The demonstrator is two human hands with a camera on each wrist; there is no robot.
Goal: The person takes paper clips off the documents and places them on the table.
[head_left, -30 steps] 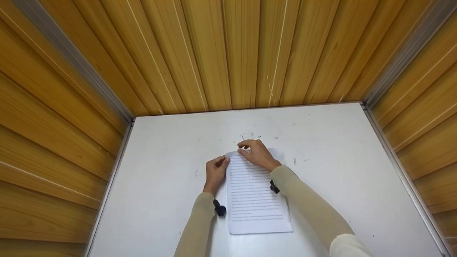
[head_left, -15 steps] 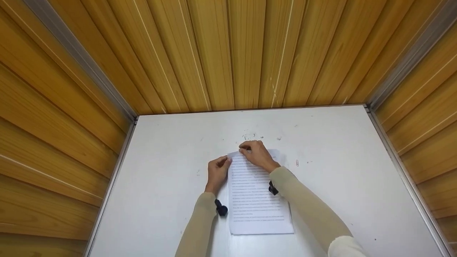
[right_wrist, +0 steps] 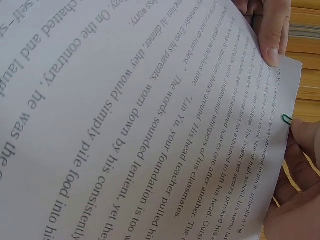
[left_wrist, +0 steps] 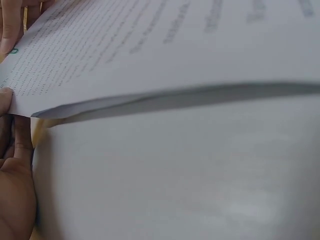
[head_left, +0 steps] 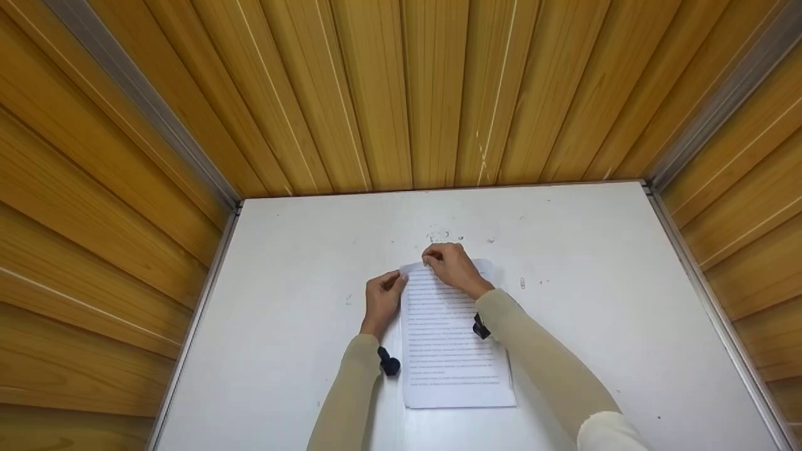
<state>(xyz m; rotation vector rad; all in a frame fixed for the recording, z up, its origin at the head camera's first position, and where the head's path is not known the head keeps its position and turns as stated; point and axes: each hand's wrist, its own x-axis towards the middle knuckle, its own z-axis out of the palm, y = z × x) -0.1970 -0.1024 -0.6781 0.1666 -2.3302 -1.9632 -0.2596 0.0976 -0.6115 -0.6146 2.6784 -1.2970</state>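
Printed sheets of paper (head_left: 451, 351) lie in a stack on the white table, with their top edge lifted in both wrist views. My left hand (head_left: 381, 304) pinches the top left corner, thumb on the printed side and fingers beneath. At the top edge, just right of it, my right hand (head_left: 454, 269) pinches a green paper clip (right_wrist: 286, 119) between thumb and fingers. A loop of the clip overlaps the page beside the first lines of text; the rest is hidden by the fingertips. The left wrist view also shows the clip under the right fingers (left_wrist: 11, 30).
A reddish paper clip (head_left: 522, 283) lies on the table right of the sheets. Several small dark bits (head_left: 438, 237) are scattered beyond the top edge. Wood-look panels (head_left: 432, 94) wall the table (head_left: 288, 282) at the back and sides.
My right thumb and fingertips have drawn closer together and lower at the paper's top edge. My left hand keeps its grip on the corner, and the head view has shifted slightly.
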